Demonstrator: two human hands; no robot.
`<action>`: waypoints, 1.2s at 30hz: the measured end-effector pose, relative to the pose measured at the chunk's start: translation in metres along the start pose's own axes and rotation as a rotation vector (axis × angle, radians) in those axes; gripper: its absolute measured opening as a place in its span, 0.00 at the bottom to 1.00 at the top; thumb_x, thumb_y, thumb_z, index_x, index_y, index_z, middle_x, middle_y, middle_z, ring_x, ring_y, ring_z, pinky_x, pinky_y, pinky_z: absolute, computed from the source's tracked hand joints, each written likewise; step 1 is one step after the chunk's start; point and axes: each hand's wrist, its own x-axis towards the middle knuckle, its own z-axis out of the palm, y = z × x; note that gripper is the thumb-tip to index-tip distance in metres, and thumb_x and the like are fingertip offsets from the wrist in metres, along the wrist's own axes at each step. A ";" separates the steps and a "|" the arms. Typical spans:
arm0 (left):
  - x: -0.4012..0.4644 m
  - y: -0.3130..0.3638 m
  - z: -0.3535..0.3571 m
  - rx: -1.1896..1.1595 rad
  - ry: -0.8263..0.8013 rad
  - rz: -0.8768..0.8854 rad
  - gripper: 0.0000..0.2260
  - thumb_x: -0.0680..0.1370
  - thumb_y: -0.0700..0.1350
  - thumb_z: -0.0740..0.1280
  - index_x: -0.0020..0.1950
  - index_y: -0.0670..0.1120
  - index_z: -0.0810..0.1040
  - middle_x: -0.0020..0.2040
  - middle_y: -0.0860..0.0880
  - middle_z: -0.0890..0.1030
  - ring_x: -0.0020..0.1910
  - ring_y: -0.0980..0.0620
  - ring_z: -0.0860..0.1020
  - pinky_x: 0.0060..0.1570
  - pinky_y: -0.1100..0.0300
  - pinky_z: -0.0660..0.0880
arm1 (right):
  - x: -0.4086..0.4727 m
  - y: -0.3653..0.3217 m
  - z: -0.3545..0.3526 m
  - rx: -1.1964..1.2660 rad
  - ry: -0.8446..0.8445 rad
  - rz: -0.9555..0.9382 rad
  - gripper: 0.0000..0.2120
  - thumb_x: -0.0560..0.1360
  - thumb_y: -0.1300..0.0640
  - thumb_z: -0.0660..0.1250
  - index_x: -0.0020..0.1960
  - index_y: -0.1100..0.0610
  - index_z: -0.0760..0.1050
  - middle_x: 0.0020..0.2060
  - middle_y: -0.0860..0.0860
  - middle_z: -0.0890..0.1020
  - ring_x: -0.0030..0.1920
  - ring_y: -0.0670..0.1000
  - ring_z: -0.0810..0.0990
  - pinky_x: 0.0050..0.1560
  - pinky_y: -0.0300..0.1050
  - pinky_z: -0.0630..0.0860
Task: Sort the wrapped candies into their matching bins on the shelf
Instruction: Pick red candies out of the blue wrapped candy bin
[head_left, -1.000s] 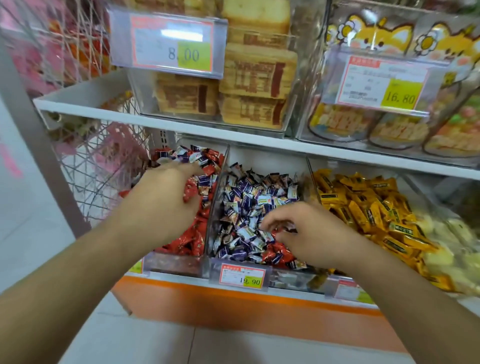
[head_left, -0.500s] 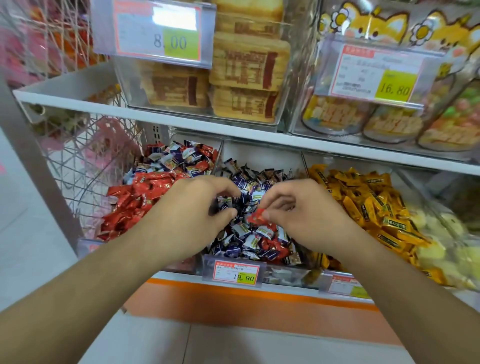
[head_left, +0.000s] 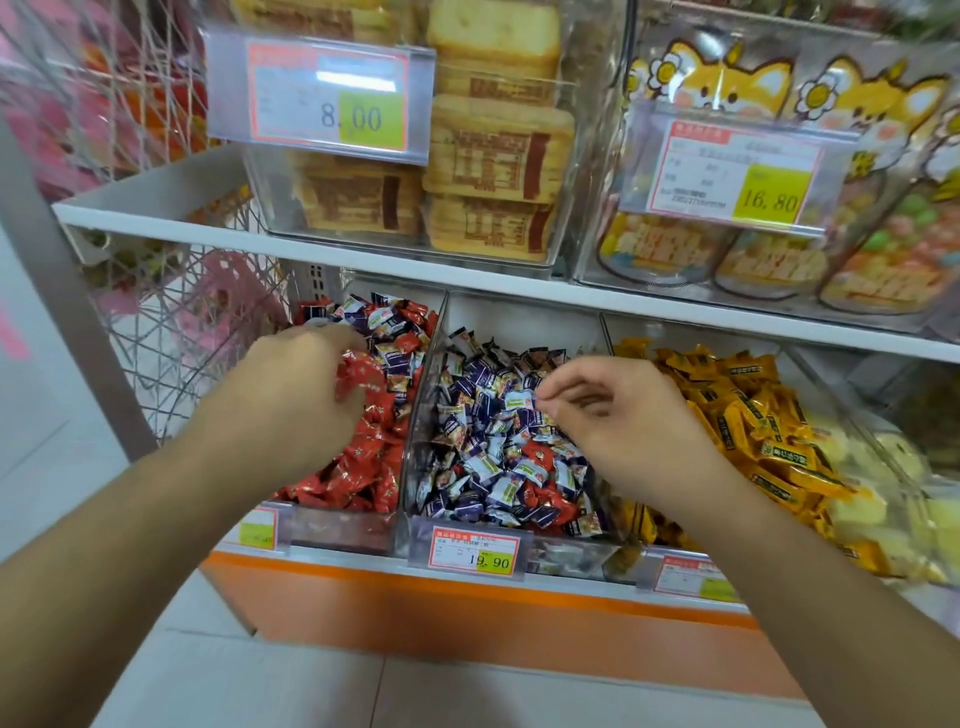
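Head view: the left hand (head_left: 291, 400) reaches into the clear plastic bin of red foil-wrapped candies (head_left: 363, 467), its fingers curled down around a red wrapped candy (head_left: 358, 371) that shows at its fingertips, though the grip itself is partly hidden behind the knuckles. Just beyond those fingers, toward the back of the same bin, a cluster of purple-and-white wrapped candies (head_left: 387, 332) lies mixed in on top of the red ones. The right hand (head_left: 618, 415) hovers over the neighbouring clear bin of purple-and-white candies (head_left: 488, 415); its thumb and forefinger are drawn together at the tips, and I cannot tell whether they pinch one of the sweets or merely touch the pile. Below and toward the wrist from those fingertips, several stray red candies (head_left: 537, 462) sit among the purple ones. To the outside of the right hand lies the clear bin of yellow-wrapped candies (head_left: 753, 415). A price tag reading 19.90 (head_left: 475, 553) hangs on the front.
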 end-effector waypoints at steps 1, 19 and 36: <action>0.000 0.001 0.002 0.004 0.000 0.022 0.20 0.79 0.46 0.69 0.71 0.52 0.76 0.68 0.47 0.78 0.64 0.43 0.78 0.61 0.51 0.75 | -0.001 0.004 -0.002 -0.082 -0.004 -0.005 0.07 0.80 0.56 0.71 0.50 0.43 0.83 0.45 0.37 0.83 0.48 0.36 0.81 0.56 0.43 0.81; -0.002 0.015 0.030 -0.056 -0.222 0.246 0.30 0.83 0.52 0.65 0.83 0.54 0.57 0.82 0.57 0.57 0.80 0.59 0.57 0.72 0.71 0.49 | 0.024 0.005 0.080 -0.268 -0.302 -0.167 0.06 0.81 0.55 0.69 0.54 0.49 0.84 0.40 0.48 0.83 0.39 0.50 0.81 0.44 0.51 0.82; -0.002 0.006 0.027 -0.086 -0.207 0.285 0.30 0.82 0.54 0.67 0.82 0.54 0.61 0.81 0.57 0.61 0.79 0.58 0.59 0.73 0.67 0.53 | 0.039 0.012 0.071 -0.188 -0.167 -0.040 0.10 0.77 0.61 0.72 0.41 0.50 0.86 0.37 0.40 0.85 0.42 0.36 0.81 0.40 0.26 0.76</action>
